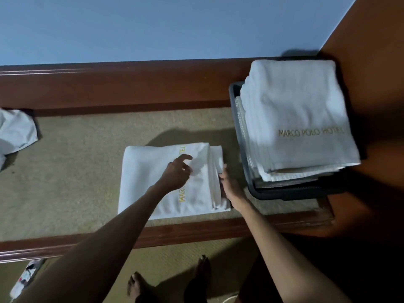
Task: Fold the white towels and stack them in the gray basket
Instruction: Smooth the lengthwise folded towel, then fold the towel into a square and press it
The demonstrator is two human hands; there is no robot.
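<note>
Squarely mid-frame, a folded white towel (153, 171) lies on the woven mat (76, 171), the left hand (177, 173) over it, fingers loosely curled, holding nothing. Right hand (229, 184) meets its right edge, grip unclear. Right of frame, the gray basket (284, 193) holds stacked towels (295, 117).

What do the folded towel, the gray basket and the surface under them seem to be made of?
Folded towel: soft white terry-like cloth, matte, thick layered edges, yellow stitched lettering. Gray basket: likely hard plastic, judging by its smooth, even rim. Surface: apparently a woven mat, tan with a visible weave texture, set in a glossy reddish-brown wooden frame.
</note>
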